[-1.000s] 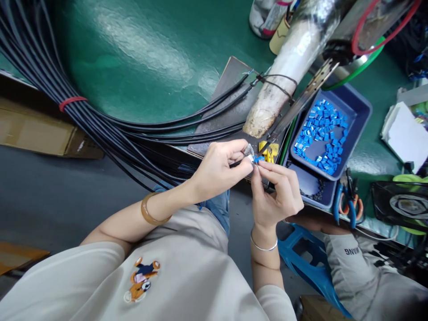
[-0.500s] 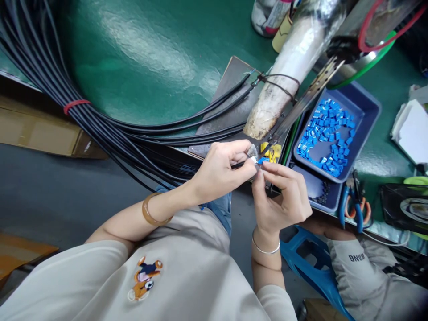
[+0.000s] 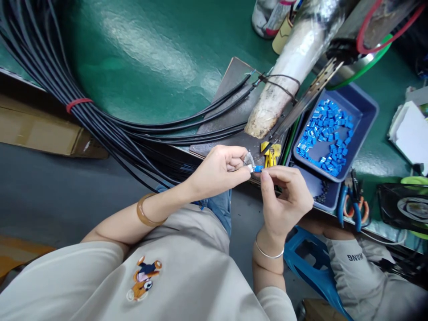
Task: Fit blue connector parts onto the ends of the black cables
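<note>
My left hand (image 3: 222,171) is closed, its thumb and fingers pinched around a cable end; a frayed grey-silver piece (image 3: 248,158) sticks up at the fingertips. Most of the cable is hidden inside the hand. Facing it, my right hand (image 3: 286,194) pinches a small blue connector (image 3: 258,169) between thumb and index finger. The connector meets the cable tip between the two hands; whether wires sit inside it is too small to tell. Just beyond the fingertips, a yellow hand tool (image 3: 271,154) lies on a dark board (image 3: 230,100).
A thick bundle of black cables (image 3: 100,118) with a red tie crosses from the left. A plastic-wrapped pole and metal arm (image 3: 277,89) slant above the board. To the right are a tray (image 3: 366,107) of blue connectors, pliers (image 3: 352,205) and a seated person's leg (image 3: 351,267).
Both hands have come slightly nearer to me, and the right fingers have drawn back a little to the right. More of the blue connector and the yellow tool now shows.
</note>
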The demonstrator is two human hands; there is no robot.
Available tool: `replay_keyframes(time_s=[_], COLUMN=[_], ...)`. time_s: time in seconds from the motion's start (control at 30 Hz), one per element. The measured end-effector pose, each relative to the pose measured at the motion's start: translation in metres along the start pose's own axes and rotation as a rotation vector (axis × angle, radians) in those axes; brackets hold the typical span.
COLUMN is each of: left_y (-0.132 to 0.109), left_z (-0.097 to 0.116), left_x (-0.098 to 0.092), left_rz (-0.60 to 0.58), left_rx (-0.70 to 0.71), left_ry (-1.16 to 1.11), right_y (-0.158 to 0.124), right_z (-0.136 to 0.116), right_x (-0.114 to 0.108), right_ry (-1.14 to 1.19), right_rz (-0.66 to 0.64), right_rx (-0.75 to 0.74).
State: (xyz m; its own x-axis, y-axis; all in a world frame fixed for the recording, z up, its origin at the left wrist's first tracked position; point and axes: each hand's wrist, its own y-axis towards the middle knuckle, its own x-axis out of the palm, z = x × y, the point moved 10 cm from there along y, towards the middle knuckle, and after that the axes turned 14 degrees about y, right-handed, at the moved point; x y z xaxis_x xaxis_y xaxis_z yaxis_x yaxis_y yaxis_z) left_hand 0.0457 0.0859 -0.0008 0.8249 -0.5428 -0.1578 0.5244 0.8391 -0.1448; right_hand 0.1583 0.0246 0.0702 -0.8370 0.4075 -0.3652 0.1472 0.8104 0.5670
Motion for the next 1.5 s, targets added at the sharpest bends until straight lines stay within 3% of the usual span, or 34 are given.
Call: replay_keyframes(time_s=[0.13, 0.33, 0.43, 0.5, 0.6, 0.67, 0.87, 1.17, 1.23, 1.37, 1.43, 1.5], left_y=[-0.003, -0.006, -0.008, -0.01, -0.011, -0.011, -0.01, -0.006, -0.004, 0.001, 0.004, 0.007], left_z=[0.001, 0.008, 0.008, 0.006, 0.005, 0.005, 0.007, 0.005, 0.003, 0.002, 0.002, 0.001], left_x=[0.005, 0.005, 0.002, 0.001, 0.0, 0.0, 0.001, 0.002, 0.001, -0.002, -0.004, -0.005], left_rz=[-0.046, -0.038, -0.004, 0.005, 0.017, 0.024, 0.015, -0.028, -0.018, 0.008, 0.023, 0.033], left_rx=[0.027, 0.093, 0.1, 0.084, 0.056, 0.054, 0.071, 0.097, 0.086, 0.055, 0.033, 0.015], left_ry=[0.01, 0.033, 0.047, 0.023, -0.008, -0.009, -0.025, 0.005, -0.005, -0.059, -0.086, -0.099], right_y=[0.005, 0.002, -0.003, -0.003, -0.005, -0.009, -0.012, -0.007, -0.007, -0.011, -0.013, -0.013], right_z=[-0.001, -0.002, 0.004, 0.006, 0.011, 0.017, 0.024, 0.015, 0.009, -0.006, -0.005, -0.002], right_x=[-0.007, 0.017, 0.022, 0.015, -0.006, -0.008, 0.009, 0.011, 0.003, -0.028, -0.032, -0.028], right_ry=[-0.003, -0.045, -0.078, -0.123, -0.111, -0.025, 0.127, 0.003, -0.062, 0.027, 0.121, 0.097], right_rz=[-0.028, -0.333, -0.388, -0.301, -0.067, -0.016, -0.133, -0.198, -0.1, 0.265, 0.32, 0.282], right_rx=[0.059, 0.091, 0.128, 0.124, 0.161, 0.218, 0.298, 0.141, 0.077, -0.072, -0.095, -0.08])
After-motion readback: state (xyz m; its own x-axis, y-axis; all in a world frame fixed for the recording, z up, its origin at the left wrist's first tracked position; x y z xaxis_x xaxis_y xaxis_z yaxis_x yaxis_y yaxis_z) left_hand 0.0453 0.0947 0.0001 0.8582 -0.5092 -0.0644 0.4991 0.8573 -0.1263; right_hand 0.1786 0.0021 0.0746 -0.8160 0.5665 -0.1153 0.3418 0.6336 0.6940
